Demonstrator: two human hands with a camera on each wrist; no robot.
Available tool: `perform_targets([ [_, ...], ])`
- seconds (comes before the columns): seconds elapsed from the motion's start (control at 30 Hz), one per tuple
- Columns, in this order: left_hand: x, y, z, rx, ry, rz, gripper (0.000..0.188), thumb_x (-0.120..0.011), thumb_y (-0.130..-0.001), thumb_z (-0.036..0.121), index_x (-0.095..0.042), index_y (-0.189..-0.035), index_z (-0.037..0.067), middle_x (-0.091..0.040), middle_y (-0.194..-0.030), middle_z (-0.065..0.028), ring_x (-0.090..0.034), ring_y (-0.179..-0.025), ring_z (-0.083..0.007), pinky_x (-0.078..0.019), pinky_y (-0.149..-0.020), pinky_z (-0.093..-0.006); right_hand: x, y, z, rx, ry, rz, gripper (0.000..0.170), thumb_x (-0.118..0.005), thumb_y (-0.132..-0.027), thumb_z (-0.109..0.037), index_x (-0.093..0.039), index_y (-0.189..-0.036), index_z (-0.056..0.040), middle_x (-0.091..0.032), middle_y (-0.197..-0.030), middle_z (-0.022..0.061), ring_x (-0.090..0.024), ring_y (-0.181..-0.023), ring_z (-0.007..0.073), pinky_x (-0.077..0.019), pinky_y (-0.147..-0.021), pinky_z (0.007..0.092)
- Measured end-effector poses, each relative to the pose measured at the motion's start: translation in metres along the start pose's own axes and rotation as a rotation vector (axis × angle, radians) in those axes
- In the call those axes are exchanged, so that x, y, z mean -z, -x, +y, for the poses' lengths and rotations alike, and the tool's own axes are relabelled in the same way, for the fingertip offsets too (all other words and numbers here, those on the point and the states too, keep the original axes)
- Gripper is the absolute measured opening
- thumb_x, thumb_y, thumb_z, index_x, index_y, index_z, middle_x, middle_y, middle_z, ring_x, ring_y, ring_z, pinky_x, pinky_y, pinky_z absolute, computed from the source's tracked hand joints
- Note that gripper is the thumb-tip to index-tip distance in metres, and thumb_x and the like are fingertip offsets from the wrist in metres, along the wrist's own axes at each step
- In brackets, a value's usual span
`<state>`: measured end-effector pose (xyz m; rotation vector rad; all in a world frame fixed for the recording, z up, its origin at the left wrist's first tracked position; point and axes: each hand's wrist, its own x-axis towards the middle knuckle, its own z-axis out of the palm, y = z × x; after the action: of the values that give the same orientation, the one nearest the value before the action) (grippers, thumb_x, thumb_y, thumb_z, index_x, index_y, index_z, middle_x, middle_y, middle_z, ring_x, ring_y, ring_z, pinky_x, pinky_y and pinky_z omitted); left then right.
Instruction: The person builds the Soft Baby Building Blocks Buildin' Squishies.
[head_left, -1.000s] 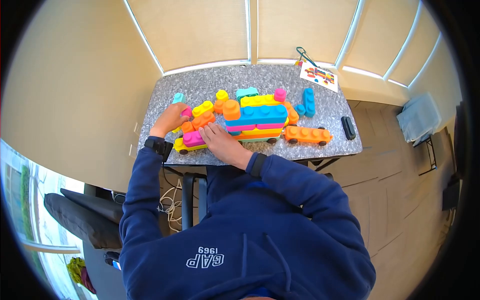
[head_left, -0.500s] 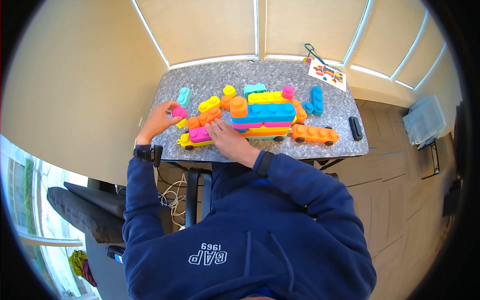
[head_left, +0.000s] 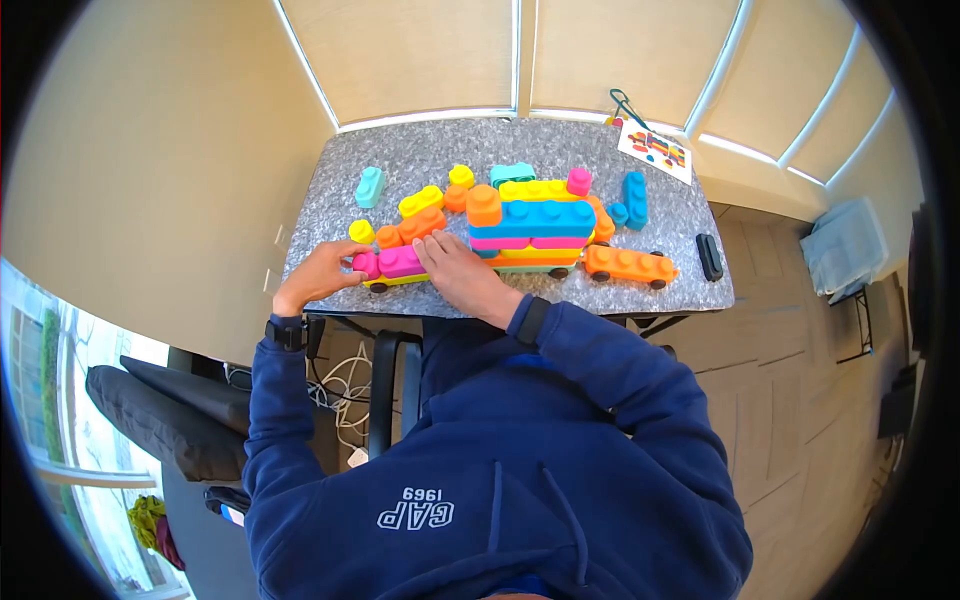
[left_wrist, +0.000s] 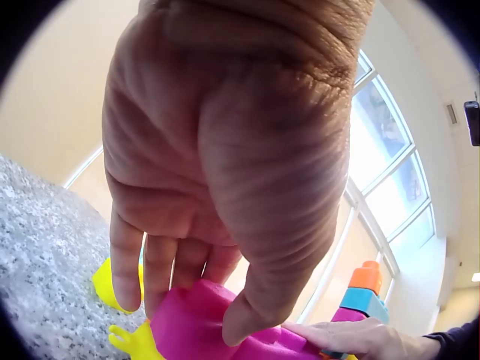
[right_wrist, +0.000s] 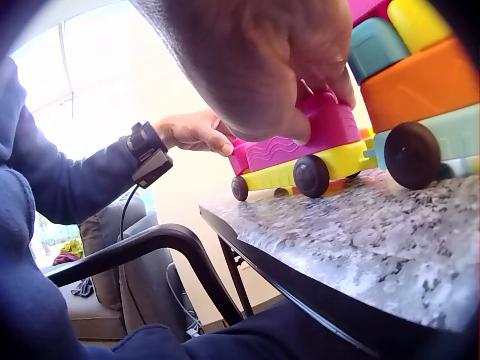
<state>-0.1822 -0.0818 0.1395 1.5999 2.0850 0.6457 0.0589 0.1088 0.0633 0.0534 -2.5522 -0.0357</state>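
Note:
My left hand (head_left: pixel 318 273) pinches a small pink building block (head_left: pixel 366 264) at the left end of a yellow wheeled base (right_wrist: pixel 282 177). In the left wrist view, the thumb lies on the near side of this block and the fingers on its far side. A longer pink block (head_left: pixel 400 261) sits on the same base, right beside the small one. With thumb and fingers, my right hand (head_left: pixel 468 278) grips pink blockwork on that base near its right end, as the right wrist view shows. The hand covers part of the blocks in the head view.
To the right stands a tall stacked wagon with a blue block (head_left: pixel 545 216) on its side, followed by an orange wheeled base (head_left: pixel 630 264). Behind the left hand lie a yellow block (head_left: pixel 361 231), a teal block (head_left: pixel 370 187) and orange blocks (head_left: pixel 422 224). A picture card (head_left: pixel 655 150) lies far right.
My left hand has taken the small pink block from behind the yellow base toward me and down onto its left end. The right hand stays at the pink blockwork.

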Motion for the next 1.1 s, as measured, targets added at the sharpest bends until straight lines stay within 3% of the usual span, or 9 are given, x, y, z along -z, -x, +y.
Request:
perform_targets([
  [0.27,-0.003,-0.001,0.002,0.054,0.031,-0.019,0.055,-0.087,-0.091,0.019,-0.073,-0.141,0.001,-0.079,-0.127,-0.0218,-0.078,-0.111,-0.0312,-0.0614,-0.099,-0.0403,0.002,0.0,0.0,-0.005,0.017,-0.03,0.057,-0.061,-0.095,-0.007,-0.056,-0.148,0.0139,-0.062,-0.135,0.0244,-0.058,-0.136,0.0408,-0.0498,-0.117,0.0474],
  [0.53,-0.013,-0.007,-0.007,-0.144,-0.085,0.047,0.049,-0.091,-0.091,0.025,-0.076,-0.131,0.002,-0.077,-0.12,-0.0183,-0.072,-0.105,-0.0364,-0.0584,-0.091,-0.0437,0.001,0.0,-0.001,-0.005,0.037,-0.017,0.058,-0.06,-0.096,-0.009,-0.056,-0.149,0.0132,-0.063,-0.135,0.0242,-0.059,-0.135,0.0405,-0.0492,-0.118,0.0476],
  [0.87,-0.006,-0.01,-0.004,-0.052,-0.113,-0.012,0.051,-0.09,-0.092,0.031,-0.076,-0.132,0.003,-0.076,-0.123,-0.0197,-0.071,-0.11,-0.0375,-0.0576,-0.093,-0.0437,-0.001,0.001,0.001,-0.001,0.032,-0.016,0.057,-0.059,-0.097,-0.01,-0.056,-0.149,0.0124,-0.063,-0.137,0.0244,-0.059,-0.137,0.0407,-0.0496,-0.118,0.0483],
  [0.97,0.007,-0.02,-0.007,-0.184,-0.205,-0.009,0.052,-0.09,-0.092,0.035,-0.077,-0.13,0.002,-0.077,-0.123,-0.0212,-0.074,-0.109,-0.037,-0.0584,-0.094,-0.0432,0.005,-0.001,0.001,0.03,0.062,0.024,0.056,-0.059,-0.097,-0.01,-0.057,-0.148,0.0121,-0.063,-0.138,0.0233,-0.058,-0.14,0.0402,-0.0499,-0.118,0.0483],
  [1.03,0.019,-0.036,-0.007,-0.013,-0.119,0.138,0.05,-0.089,-0.094,0.037,-0.079,-0.127,0.002,-0.079,-0.119,-0.0217,-0.076,-0.107,-0.0359,-0.0594,-0.094,-0.0435,0.017,0.001,0.0,0.069,0.046,0.068,0.054,-0.06,-0.097,-0.011,-0.058,-0.146,0.0109,-0.064,-0.138,0.0223,-0.059,-0.14,0.039,-0.0505,-0.116,0.0478],
  [1.07,0.024,-0.045,-0.004,-0.045,-0.203,0.26,0.044,-0.086,-0.096,0.039,-0.081,-0.118,0.001,-0.08,-0.107,-0.0223,-0.078,-0.099,-0.034,-0.0598,-0.089,-0.0451,0.026,0.002,0.0,0.116,0.028,0.106,0.053,-0.061,-0.097,-0.013,-0.06,-0.145,0.0098,-0.065,-0.138,0.0212,-0.059,-0.14,0.0379,-0.051,-0.114,0.0474],
  [1.1,0.031,-0.058,-0.007,-0.042,-0.2,0.263,0.044,-0.086,-0.096,0.039,-0.081,-0.118,0.001,-0.08,-0.107,-0.0223,-0.078,-0.099,-0.034,-0.0598,-0.089,-0.0451,0.035,0.005,-0.001,0.12,0.027,0.102,0.053,-0.061,-0.097,-0.013,-0.06,-0.145,0.0098,-0.065,-0.138,0.0212,-0.059,-0.14,0.0379,-0.051,-0.114,0.0474],
])
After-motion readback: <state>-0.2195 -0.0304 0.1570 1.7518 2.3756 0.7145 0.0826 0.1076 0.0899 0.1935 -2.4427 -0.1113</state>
